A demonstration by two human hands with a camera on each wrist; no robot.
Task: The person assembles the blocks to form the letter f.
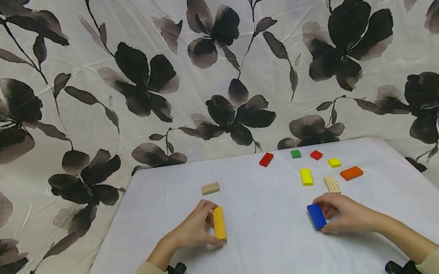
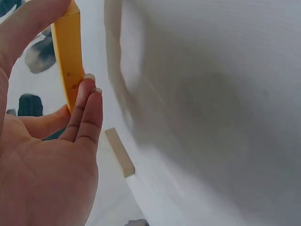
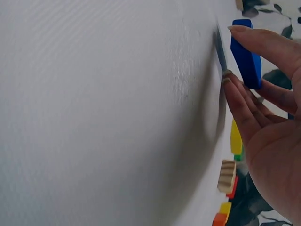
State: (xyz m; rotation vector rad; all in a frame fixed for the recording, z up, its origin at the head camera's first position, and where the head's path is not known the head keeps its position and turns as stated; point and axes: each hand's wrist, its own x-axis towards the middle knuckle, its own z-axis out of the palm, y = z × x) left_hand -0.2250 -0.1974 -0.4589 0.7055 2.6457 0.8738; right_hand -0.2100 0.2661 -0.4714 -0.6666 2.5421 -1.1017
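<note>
My left hand [image 1: 194,227] pinches a yellow-orange wooden block [image 1: 219,224] lengthwise, thumb at its near end and fingers at the far end. In the left wrist view that block [image 2: 68,56] stands away from the cloth, with a shadow beneath. A blue block [image 1: 316,217] is pinched the same way by my right hand [image 1: 350,213]. The right wrist view shows the blue block [image 3: 246,54] between thumb and forefinger, over the cloth. A plain wooden block [image 1: 210,188] lies just beyond the left hand. Close past the right hand's fingers lies a striped wooden block [image 1: 331,185].
Farther back on the white-covered table [image 1: 262,256] are red blocks [image 1: 266,159], a green one [image 1: 295,154], yellow ones [image 1: 306,176] and an orange one [image 1: 352,173]. A flower-printed cloth [image 1: 276,69] hangs behind the table's far edge.
</note>
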